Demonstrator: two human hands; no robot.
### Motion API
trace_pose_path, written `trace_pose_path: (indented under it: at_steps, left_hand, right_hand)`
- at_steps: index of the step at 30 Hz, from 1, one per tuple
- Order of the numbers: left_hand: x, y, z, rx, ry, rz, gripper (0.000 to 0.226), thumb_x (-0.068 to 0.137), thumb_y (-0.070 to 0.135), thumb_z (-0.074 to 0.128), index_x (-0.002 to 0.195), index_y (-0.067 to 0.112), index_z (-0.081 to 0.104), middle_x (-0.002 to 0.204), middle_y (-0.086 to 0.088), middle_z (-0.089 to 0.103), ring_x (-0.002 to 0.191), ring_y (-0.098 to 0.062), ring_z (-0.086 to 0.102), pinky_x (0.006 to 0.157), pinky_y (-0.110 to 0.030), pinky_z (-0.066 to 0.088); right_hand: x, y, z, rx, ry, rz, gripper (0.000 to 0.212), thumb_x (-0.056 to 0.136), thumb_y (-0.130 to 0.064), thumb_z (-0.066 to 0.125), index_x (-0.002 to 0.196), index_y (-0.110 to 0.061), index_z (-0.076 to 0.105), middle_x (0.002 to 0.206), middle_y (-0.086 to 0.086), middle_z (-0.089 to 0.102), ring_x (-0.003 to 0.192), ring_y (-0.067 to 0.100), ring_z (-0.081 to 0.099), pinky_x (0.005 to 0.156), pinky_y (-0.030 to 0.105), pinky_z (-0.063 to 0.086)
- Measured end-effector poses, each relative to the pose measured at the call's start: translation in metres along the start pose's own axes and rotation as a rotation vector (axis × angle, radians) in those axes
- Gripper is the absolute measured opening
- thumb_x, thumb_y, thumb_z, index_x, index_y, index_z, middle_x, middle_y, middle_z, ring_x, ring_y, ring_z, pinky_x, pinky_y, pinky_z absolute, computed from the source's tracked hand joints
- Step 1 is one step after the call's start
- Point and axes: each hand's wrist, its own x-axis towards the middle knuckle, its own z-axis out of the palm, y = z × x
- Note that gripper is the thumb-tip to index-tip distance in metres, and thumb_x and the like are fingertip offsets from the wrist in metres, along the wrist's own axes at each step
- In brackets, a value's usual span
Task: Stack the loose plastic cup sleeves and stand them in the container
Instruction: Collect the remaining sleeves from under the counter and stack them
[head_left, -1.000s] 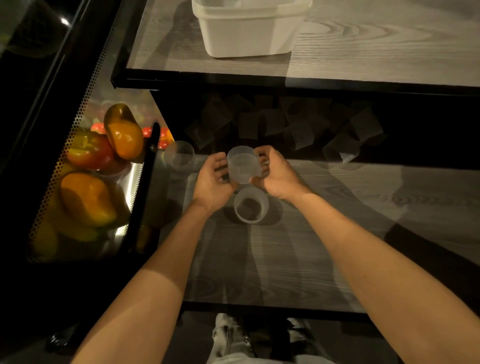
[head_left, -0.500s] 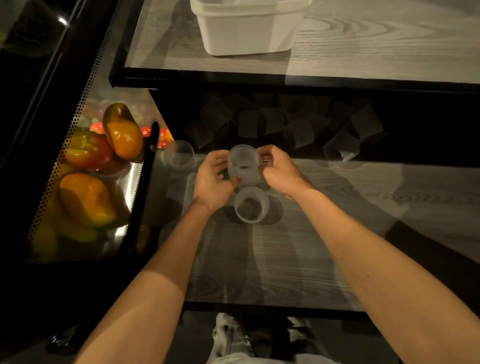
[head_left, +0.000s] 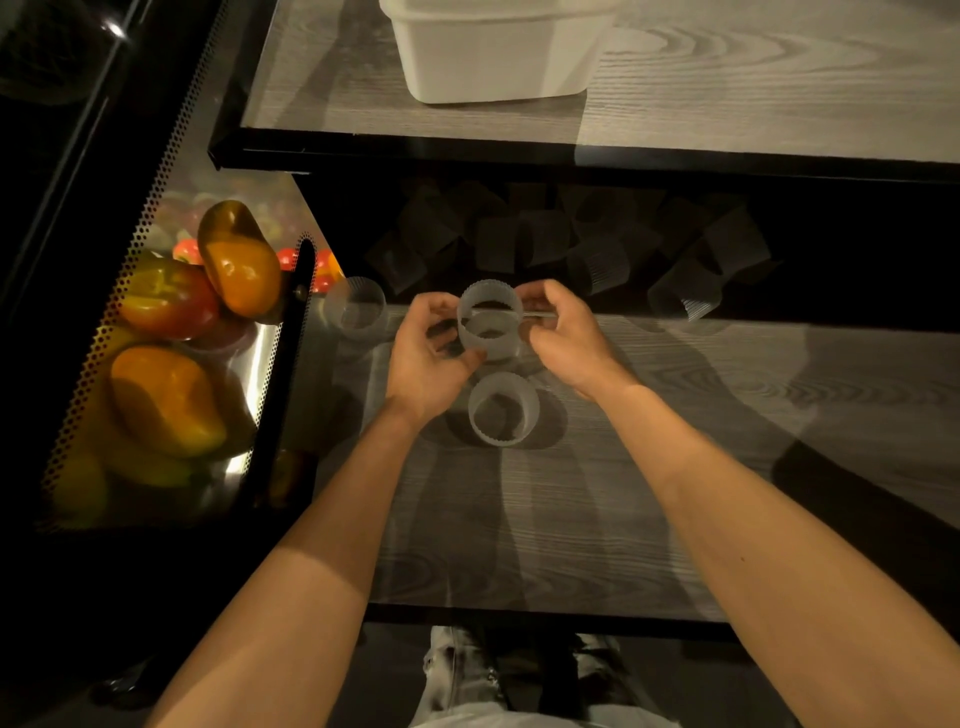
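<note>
Gripping one cup sleeve upright, left hand and right hand curled round its sides, I saw a second sleeve just nearer me, another sleeve to its left, shadowed loose sleeves crowding behind it, the white container well beyond.

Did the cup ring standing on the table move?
No. The standing sleeve keeps its spot on the table, same gap to the black front edge.

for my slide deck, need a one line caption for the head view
Left hand and right hand hold a sleeve near a second sleeve on the table.
</note>
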Motion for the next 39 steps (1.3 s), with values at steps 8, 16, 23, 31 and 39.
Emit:
trace_pose_path:
  at_steps: [8, 16, 23, 31, 39]
  left_hand:
    - [0.008, 0.009, -0.001, -0.024, 0.087, -0.082, 0.048, 0.093, 0.02, 0.073, 0.137, 0.02, 0.052, 0.112, 0.001, 0.073, 0.098, -0.008, 0.072, 0.084, -0.025, 0.059]
    - [0.007, 0.006, -0.004, -0.008, 0.014, -0.065, 0.026, 0.102, 0.027, 0.06, 0.127, 0.02, 0.065, 0.095, 0.0, 0.07, 0.077, -0.01, 0.068, 0.073, -0.026, 0.054]
    - [0.01, -0.001, 0.0, -0.008, -0.046, -0.182, 0.016, 0.104, 0.026, 0.056, 0.112, 0.026, 0.07, 0.078, 0.013, 0.071, 0.068, 0.001, 0.064, 0.066, -0.017, 0.053]
    - [0.016, -0.01, 0.005, 0.138, -0.058, -0.378, 0.018, 0.102, 0.048, 0.05, 0.107, 0.034, 0.061, 0.109, 0.003, 0.068, 0.099, -0.013, 0.064, 0.088, -0.034, 0.052]
    - [0.015, -0.002, 0.01, 0.057, -0.023, -0.319, 0.018, 0.104, 0.03, 0.054, 0.115, 0.022, 0.066, 0.101, 0.009, 0.07, 0.093, -0.001, 0.065, 0.077, -0.014, 0.052]
  right_hand:
    - [0.005, -0.002, -0.002, 0.082, 0.072, 0.021, 0.025, 0.1, -0.025, 0.058, 0.125, -0.021, 0.059, 0.116, -0.001, 0.063, 0.103, 0.009, 0.061, 0.077, 0.024, 0.052]
    - [0.007, -0.002, -0.003, 0.099, 0.112, 0.117, 0.023, 0.105, -0.035, 0.049, 0.105, -0.014, 0.06, 0.095, 0.004, 0.067, 0.069, 0.014, 0.071, 0.055, 0.023, 0.053]
    - [0.009, 0.006, 0.0, 0.066, 0.022, 0.292, 0.027, 0.108, -0.037, 0.041, 0.119, -0.016, 0.054, 0.1, 0.006, 0.071, 0.069, 0.017, 0.073, 0.053, 0.025, 0.051]
    - [0.013, 0.016, 0.0, -0.07, 0.048, 0.341, 0.031, 0.106, -0.044, 0.038, 0.109, -0.019, 0.056, 0.106, 0.008, 0.065, 0.094, 0.022, 0.064, 0.083, 0.042, 0.057]
    - [0.008, 0.01, -0.001, 0.036, -0.002, 0.276, 0.02, 0.102, -0.019, 0.045, 0.114, -0.03, 0.058, 0.119, 0.0, 0.064, 0.111, 0.019, 0.062, 0.099, 0.043, 0.053]
